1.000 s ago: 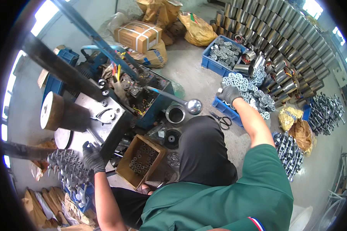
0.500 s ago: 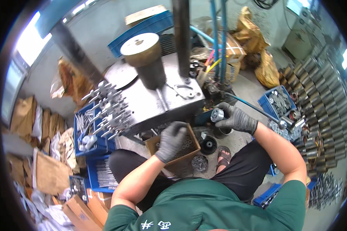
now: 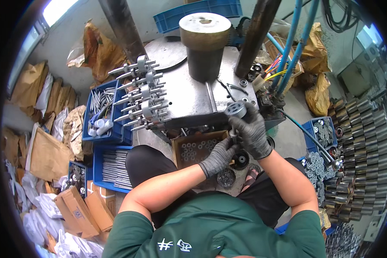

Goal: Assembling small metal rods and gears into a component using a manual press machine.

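Both my hands wear grey gloves and are close together in front of the metal press table (image 3: 189,103). My right hand (image 3: 253,133) is closed round a thick grey metal disc (image 3: 236,110) with holes in its face, held near the table's front edge. Just below the disc, my left hand (image 3: 219,158) pinches a small round metal piece (image 3: 233,133), partly covered by the fingers. Beneath the left hand is an open cardboard box (image 3: 177,150) with small metal rings inside. On the table's left side stand several similar discs on shafts (image 3: 148,107).
A heavy press column (image 3: 204,56) rises from the table, with pliers (image 3: 231,88) beside it. Blue crates of rods (image 3: 109,148) stand at left. Stacked metal cylinders (image 3: 357,155) and a crate of discs (image 3: 307,129) are at right. A black round part (image 3: 241,160) lies on the floor.
My left hand has moved from over the cardboard box to meet the right hand and now pinches a small metal piece. The right hand has brought the disc nearer the table. The view has shifted.
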Motion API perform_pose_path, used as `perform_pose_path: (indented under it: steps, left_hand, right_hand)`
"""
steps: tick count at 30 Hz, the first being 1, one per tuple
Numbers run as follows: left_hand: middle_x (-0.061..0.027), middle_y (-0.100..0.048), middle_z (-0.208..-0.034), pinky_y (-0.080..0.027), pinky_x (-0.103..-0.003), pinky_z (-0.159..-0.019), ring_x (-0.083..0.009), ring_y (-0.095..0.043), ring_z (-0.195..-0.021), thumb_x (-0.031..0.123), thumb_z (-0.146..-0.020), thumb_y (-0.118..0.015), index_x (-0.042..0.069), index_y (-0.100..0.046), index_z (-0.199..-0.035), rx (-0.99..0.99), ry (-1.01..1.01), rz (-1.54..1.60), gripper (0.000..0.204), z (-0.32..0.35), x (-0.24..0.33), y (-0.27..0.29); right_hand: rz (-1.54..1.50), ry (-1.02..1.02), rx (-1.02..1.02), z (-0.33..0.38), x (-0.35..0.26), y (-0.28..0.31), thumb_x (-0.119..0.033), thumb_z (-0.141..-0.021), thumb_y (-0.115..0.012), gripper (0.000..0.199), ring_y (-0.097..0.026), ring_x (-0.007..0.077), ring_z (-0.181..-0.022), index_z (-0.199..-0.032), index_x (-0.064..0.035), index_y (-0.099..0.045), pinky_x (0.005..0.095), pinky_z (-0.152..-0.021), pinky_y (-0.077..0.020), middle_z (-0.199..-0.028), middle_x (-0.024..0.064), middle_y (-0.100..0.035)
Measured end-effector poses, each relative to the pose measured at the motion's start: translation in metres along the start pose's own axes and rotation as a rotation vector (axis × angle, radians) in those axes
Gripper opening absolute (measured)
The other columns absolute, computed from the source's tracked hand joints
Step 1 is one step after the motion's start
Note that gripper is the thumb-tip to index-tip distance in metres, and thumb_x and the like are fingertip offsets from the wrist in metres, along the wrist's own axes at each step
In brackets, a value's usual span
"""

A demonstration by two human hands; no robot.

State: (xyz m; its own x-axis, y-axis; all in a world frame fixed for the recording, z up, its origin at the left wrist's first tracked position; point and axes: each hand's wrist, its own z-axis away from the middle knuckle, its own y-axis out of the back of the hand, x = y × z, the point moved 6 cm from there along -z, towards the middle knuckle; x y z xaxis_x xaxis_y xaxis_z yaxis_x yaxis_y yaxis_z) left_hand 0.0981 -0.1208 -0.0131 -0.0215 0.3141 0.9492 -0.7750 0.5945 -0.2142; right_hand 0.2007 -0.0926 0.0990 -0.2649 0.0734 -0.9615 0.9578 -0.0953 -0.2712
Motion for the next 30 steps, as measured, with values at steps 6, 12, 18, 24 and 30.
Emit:
perform_pose_path:
  steps: [6,12,18,24,30]
  left_hand:
    - [-0.0122,-0.072,-0.111,-0.06,-0.038,-0.088,-0.0225,-0.07,-0.102,0.007,-0.102,-0.055,0.0,-0.06,-0.12,0.075,0.246,0.299,0.021,-0.003,-0.031,0.019]
    - [-0.0131,-0.073,-0.104,-0.064,-0.04,-0.07,-0.0255,-0.073,-0.095,0.015,-0.101,-0.057,0.005,-0.058,-0.124,0.113,0.333,0.336,0.025,-0.003,-0.019,0.033]
    - [-0.0103,-0.071,-0.095,-0.059,-0.035,-0.061,-0.022,-0.073,-0.081,0.018,-0.103,-0.058,0.006,-0.056,-0.129,0.135,0.259,0.378,0.028,-0.007,-0.005,0.041]
    - [-0.011,-0.07,-0.094,-0.056,-0.033,-0.06,-0.0209,-0.07,-0.074,0.021,-0.105,-0.057,0.007,-0.054,-0.133,0.158,0.187,0.481,0.031,-0.021,0.014,0.056]
    - [-0.0132,-0.068,-0.09,-0.059,-0.037,-0.063,-0.0231,-0.069,-0.072,0.019,-0.105,-0.057,0.005,-0.054,-0.129,0.195,0.193,0.511,0.028,-0.025,0.013,0.064]
  right_hand:
    - [0.064,0.115,0.244,-0.018,-0.016,0.036,-0.009,-0.09,-0.079,0.049,-0.064,0.0143,-0.101,-0.133,0.0015,-0.057,0.0293,-0.09,-0.054,-0.113,0.0066,-0.068]
    - [0.087,0.077,0.269,-0.032,-0.004,0.069,-0.018,-0.096,-0.075,0.041,-0.064,0.0127,-0.093,-0.13,0.0004,-0.062,0.0276,-0.082,-0.0544,-0.108,0.0062,-0.068]
    - [0.183,0.089,0.276,-0.029,0.003,0.066,-0.019,-0.095,-0.077,0.044,-0.065,0.0124,-0.089,-0.129,0.0021,-0.061,0.027,-0.078,-0.0546,-0.103,0.006,-0.07]
    - [0.573,0.302,0.141,-0.053,-0.041,0.04,-0.011,-0.082,-0.085,0.036,-0.068,0.0103,-0.09,-0.112,0.0014,-0.07,0.0272,-0.082,-0.0565,-0.102,0.0051,-0.071]
    - [0.844,0.827,-0.002,-0.107,-0.141,-0.063,-0.014,-0.082,-0.085,0.028,-0.073,0.0185,-0.092,-0.105,-0.0027,-0.074,0.0306,-0.084,-0.0591,-0.104,0.0128,-0.072]
